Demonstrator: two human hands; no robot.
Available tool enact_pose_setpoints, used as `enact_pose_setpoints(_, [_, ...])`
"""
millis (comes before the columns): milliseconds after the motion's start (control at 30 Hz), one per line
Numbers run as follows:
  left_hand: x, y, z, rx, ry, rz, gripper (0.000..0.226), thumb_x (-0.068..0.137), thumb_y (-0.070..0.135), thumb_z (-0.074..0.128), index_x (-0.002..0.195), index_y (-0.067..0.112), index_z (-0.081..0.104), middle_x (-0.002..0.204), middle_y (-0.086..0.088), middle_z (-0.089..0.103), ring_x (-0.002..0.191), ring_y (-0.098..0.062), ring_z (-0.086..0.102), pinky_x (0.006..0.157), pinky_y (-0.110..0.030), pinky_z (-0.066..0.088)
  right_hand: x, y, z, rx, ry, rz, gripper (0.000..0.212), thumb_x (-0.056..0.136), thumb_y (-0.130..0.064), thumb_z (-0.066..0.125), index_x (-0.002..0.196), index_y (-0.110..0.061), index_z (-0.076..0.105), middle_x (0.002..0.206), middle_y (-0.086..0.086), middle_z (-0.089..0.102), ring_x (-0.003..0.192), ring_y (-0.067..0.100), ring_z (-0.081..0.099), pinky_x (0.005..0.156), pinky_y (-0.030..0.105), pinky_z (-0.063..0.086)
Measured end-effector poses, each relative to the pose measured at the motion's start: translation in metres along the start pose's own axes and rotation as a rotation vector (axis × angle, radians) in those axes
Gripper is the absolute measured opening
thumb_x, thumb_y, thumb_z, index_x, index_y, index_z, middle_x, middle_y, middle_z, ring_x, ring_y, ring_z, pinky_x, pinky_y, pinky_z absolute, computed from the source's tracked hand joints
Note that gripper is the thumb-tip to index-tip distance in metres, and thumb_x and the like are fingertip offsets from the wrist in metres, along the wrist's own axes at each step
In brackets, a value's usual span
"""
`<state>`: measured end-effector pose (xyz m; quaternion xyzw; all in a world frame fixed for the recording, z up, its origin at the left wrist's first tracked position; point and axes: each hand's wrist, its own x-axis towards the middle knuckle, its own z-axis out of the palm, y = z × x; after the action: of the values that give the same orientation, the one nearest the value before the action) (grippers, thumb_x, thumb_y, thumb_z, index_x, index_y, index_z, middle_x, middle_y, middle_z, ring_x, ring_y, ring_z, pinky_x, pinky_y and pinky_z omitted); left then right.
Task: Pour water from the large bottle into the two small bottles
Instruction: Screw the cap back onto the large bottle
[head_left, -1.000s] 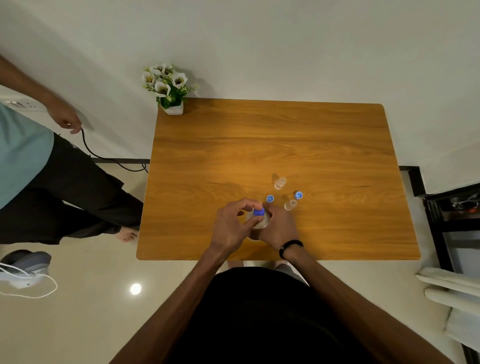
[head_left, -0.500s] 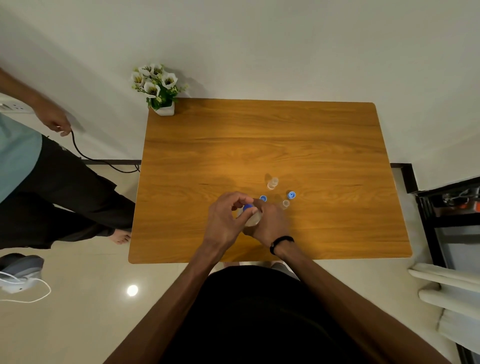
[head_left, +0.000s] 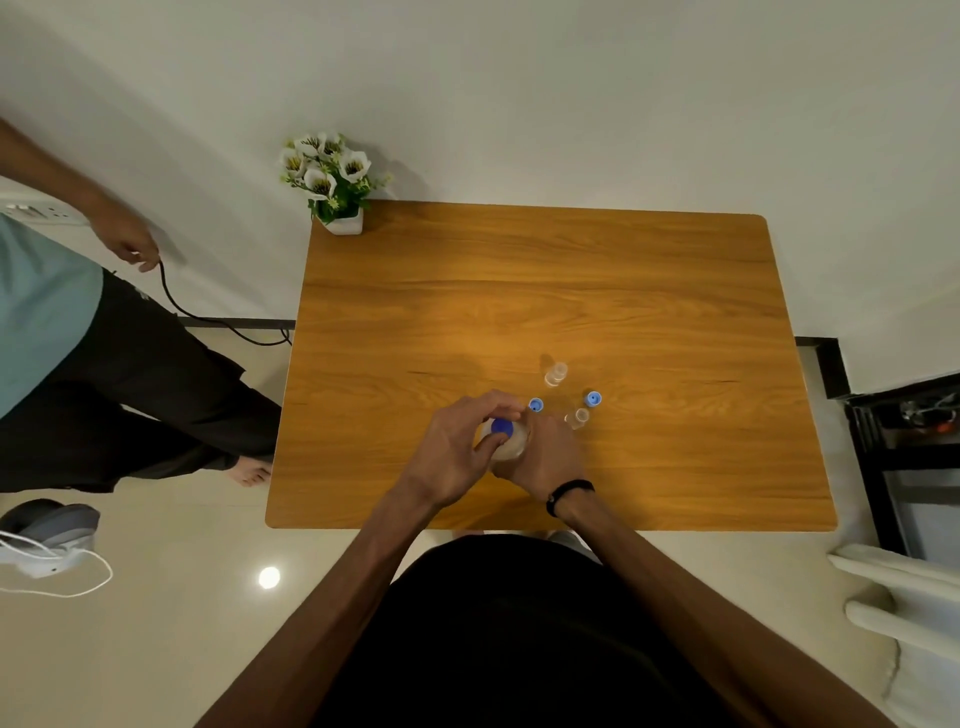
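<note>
Large bottle (head_left: 506, 441) at frame center is gripped by the right hand (head_left: 545, 457) while the left hand (head_left: 457, 452) pinches its blue cap (head_left: 502, 426), so both uncapped small bottles (head_left: 555, 374) look unfilled.

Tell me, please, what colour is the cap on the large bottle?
Blue; the round cap on the large clear plastic bottle shows best in the head view.

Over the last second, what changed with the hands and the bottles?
Little changed. The left hand keeps its fingers curled round the blue cap of the large bottle, shifting only slightly; the right hand still grips the body. The cap remains on. The two small bottles and their loose caps stayed put.
</note>
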<state>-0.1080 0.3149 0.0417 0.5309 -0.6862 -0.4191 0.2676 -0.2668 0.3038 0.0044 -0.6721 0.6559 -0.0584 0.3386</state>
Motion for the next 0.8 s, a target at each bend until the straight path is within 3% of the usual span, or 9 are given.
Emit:
enact_pose_setpoints(67, [0.003, 0.001, -0.003, -0.032, 0.006, -0.02, 0.047, 0.092, 0.001, 0.07, 0.134, 0.021, 0.062, 0.125, 0.01, 0.071, 0.12, 0.003, 0.062, 0.104, -0.016, 0.048, 0.004, -0.002, -0.001, 0.027, 0.006, -0.011, 0.049, 0.067, -0.036, 0.081, 0.113, -0.027, 0.065, 0.087, -0.008, 0.071, 0.08, 0.018, 0.068, 0.066, 0.033, 0.055])
enact_pose_setpoints(167, [0.009, 0.003, -0.006, 0.01, 0.138, -0.092, 0.045, 0.09, 0.023, 0.078, 0.133, 0.023, 0.063, 0.126, 0.011, 0.069, 0.116, -0.002, 0.062, 0.1, -0.023, 0.05, 0.014, -0.012, -0.004, 0.098, 0.012, -0.064, 0.059, 0.072, -0.034, 0.081, 0.128, -0.03, 0.063, 0.106, -0.004, 0.076, 0.095, 0.019, 0.07, 0.077, 0.04, 0.059])
enact_pose_setpoints(267, [0.016, 0.002, -0.008, 0.143, 0.298, -0.189, 0.036, 0.088, 0.036, 0.081, 0.118, 0.021, 0.069, 0.112, 0.004, 0.071, 0.105, -0.015, 0.06, 0.089, -0.032, 0.052, 0.027, -0.024, -0.005, 0.087, 0.04, -0.095, 0.055, 0.074, -0.033, 0.082, 0.126, -0.03, 0.065, 0.106, -0.005, 0.076, 0.091, 0.017, 0.071, 0.065, 0.032, 0.056])
enact_pose_setpoints(367, [0.027, -0.002, -0.016, 0.211, 0.312, -0.173, 0.021, 0.091, 0.03, 0.078, 0.104, 0.015, 0.073, 0.102, 0.0, 0.07, 0.097, -0.017, 0.06, 0.085, -0.037, 0.054, 0.04, -0.034, 0.0, 0.103, 0.073, -0.12, 0.043, 0.074, -0.03, 0.083, 0.114, -0.027, 0.067, 0.095, -0.003, 0.076, 0.082, 0.017, 0.07, 0.055, 0.022, 0.042])
enact_pose_setpoints(467, [0.039, -0.007, -0.027, 0.238, 0.252, -0.154, 0.018, 0.093, 0.02, 0.076, 0.109, 0.013, 0.074, 0.108, -0.004, 0.072, 0.106, -0.023, 0.062, 0.091, -0.033, 0.051, 0.057, -0.042, 0.004, 0.108, 0.1, -0.132, 0.047, 0.075, -0.03, 0.083, 0.118, -0.024, 0.067, 0.095, -0.002, 0.077, 0.079, 0.018, 0.07, 0.054, 0.012, 0.036])
enact_pose_setpoints(633, [0.052, -0.016, -0.039, 0.276, 0.193, -0.158, 0.032, 0.094, 0.003, 0.07, 0.124, 0.015, 0.071, 0.126, -0.002, 0.071, 0.12, -0.022, 0.057, 0.094, -0.013, 0.036, 0.084, -0.051, 0.009, 0.135, 0.086, -0.136, 0.05, 0.076, -0.031, 0.083, 0.121, -0.021, 0.066, 0.1, -0.001, 0.077, 0.078, 0.012, 0.065, 0.057, 0.006, 0.031])
enact_pose_setpoints(700, [0.056, -0.019, -0.04, 0.27, 0.187, -0.174, 0.037, 0.095, 0.0, 0.067, 0.128, 0.015, 0.069, 0.13, -0.001, 0.069, 0.123, -0.021, 0.056, 0.095, -0.012, 0.035, 0.092, -0.051, 0.012, 0.123, 0.08, -0.131, 0.049, 0.076, -0.034, 0.082, 0.12, -0.021, 0.065, 0.099, -0.001, 0.076, 0.074, 0.007, 0.056, 0.056, 0.006, 0.028])
enact_pose_setpoints(800, [0.059, -0.021, -0.04, 0.26, 0.178, -0.205, 0.04, 0.095, -0.002, 0.065, 0.131, 0.015, 0.066, 0.132, -0.002, 0.067, 0.123, -0.021, 0.055, 0.097, -0.013, 0.036, 0.1, -0.049, 0.016, 0.108, 0.037, -0.115, 0.048, 0.078, -0.038, 0.08, 0.121, -0.021, 0.064, 0.099, -0.001, 0.076, 0.077, 0.012, 0.062, 0.057, 0.01, 0.032])
